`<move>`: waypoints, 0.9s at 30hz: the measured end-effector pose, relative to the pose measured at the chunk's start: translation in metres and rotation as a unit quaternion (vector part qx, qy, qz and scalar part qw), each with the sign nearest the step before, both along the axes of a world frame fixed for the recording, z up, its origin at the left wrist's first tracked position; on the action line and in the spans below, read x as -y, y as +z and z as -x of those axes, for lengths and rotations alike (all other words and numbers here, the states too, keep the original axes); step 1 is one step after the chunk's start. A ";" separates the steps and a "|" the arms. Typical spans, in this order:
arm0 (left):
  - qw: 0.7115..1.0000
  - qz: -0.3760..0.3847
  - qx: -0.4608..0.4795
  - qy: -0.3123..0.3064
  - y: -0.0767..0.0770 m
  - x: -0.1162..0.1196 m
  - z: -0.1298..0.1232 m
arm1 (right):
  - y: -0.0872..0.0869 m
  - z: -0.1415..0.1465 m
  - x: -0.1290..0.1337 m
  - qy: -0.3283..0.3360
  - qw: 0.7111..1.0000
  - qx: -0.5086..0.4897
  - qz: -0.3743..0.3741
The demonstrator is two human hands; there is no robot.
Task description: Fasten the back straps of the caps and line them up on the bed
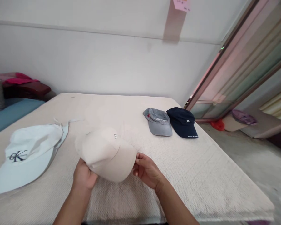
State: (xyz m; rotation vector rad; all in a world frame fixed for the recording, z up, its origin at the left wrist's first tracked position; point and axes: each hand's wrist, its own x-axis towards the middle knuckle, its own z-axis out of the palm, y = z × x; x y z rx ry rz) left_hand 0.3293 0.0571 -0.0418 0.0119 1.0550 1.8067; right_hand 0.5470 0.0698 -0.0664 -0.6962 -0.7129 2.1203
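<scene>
A cream cap is held above the bed-like padded surface, its brim pointing right and toward me. My left hand grips the crown's lower edge on the left, thumb beneath the cap. On the right, my right hand pinches the tip of the brim between its fingers. A white cap with dark letters lies at the left. Farther back on the right, a grey cap rests beside a navy cap, both with brims toward me.
Behind the surface stands a white wall with a pink paper on it. A sliding door frame is at the right. Pink cloth lies at the far left. A red bag sits on the floor.
</scene>
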 end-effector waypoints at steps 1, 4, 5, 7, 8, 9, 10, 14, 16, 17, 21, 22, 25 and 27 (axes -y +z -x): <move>1.000 -0.001 -0.006 0.000 0.000 0.000 -0.001 | 0.001 0.003 -0.001 -0.005 1.000 0.005 0.008; 1.000 0.001 -0.021 0.018 -0.002 0.001 -0.001 | 0.005 0.008 -0.002 0.010 1.000 0.001 0.015; 0.999 0.001 -0.024 0.022 -0.002 0.001 0.000 | 0.005 0.008 -0.003 0.006 1.000 -0.010 0.018; 0.999 -0.002 -0.028 0.026 -0.003 0.002 0.004 | 0.004 0.008 -0.005 -0.009 0.999 -0.038 0.034; 0.999 -0.002 -0.030 0.026 -0.003 0.002 0.005 | 0.003 0.007 -0.006 -0.016 0.998 -0.051 0.044; 0.999 -0.001 -0.031 0.028 -0.003 0.003 0.006 | 0.002 0.006 -0.007 -0.019 0.996 -0.062 0.055; 0.999 0.002 -0.030 0.028 -0.003 0.003 0.007 | 0.001 0.006 -0.008 -0.020 0.995 -0.069 0.065; 1.000 0.009 -0.016 0.008 -0.001 0.003 0.008 | 0.002 0.007 -0.009 -0.006 0.996 -0.055 0.066; 1.000 0.018 0.001 0.023 0.000 0.002 0.011 | 0.003 0.011 -0.010 -0.004 0.998 -0.044 0.042; 0.999 0.025 0.016 0.039 0.000 0.001 0.013 | 0.003 0.013 -0.012 -0.007 0.999 -0.039 0.029; 0.995 0.058 0.070 0.042 -0.004 0.002 0.020 | 0.003 0.023 -0.028 -0.061 0.998 -0.032 -0.010; 0.995 0.062 0.070 0.023 -0.005 0.003 0.020 | 0.003 0.024 -0.035 -0.078 0.996 -0.037 -0.013; 0.996 0.054 0.067 -0.036 -0.006 0.005 0.017 | 0.003 0.021 -0.059 -0.141 0.989 -0.047 -0.016; 0.994 0.049 0.073 -0.059 -0.006 0.007 0.014 | 0.002 0.013 -0.078 -0.201 0.979 -0.026 -0.017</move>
